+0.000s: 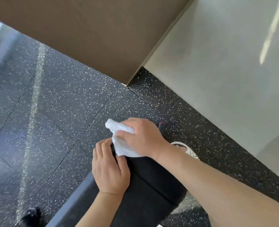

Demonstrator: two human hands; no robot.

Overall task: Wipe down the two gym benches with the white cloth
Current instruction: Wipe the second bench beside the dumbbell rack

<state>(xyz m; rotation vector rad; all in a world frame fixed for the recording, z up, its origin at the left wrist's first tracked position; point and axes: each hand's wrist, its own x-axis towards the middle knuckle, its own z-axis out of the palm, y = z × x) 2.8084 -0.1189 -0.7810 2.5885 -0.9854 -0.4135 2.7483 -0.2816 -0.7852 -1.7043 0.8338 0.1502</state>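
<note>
A: What are the hands doing?

B: The right hand (142, 136) grips the white cloth (121, 141), bunched, with its fingers curled over the top; one corner sticks up past the knuckles. The left hand (109, 167) lies flat on the edge of the bench pad (152, 182), fingers fairly straight and together, holding nothing, its fingertips just beside the cloth's lower fold.

A: And the bench itself?

B: Only one black padded bench shows, and only its end. It comes in from the bottom of the view, under both forearms, and its long axis runs up and slightly left toward the cloth, where the narrow end of the pad seems to stop. A grey frame rail (73, 194) lies along its left side.

A: So which way should the wipe go?

B: I judge the cloth sits at the far tip of the pad, so any unwiped length lies back toward the person, along that axis. The right hand is on it; the left only steadies.

A: Beyond that?

B: A sandalled foot (184, 148) right of the bench, speckled black rubber floor (62, 104), then a brown wall panel (94, 38) and a pale panel (225, 71). The second bench is not in view.
</note>
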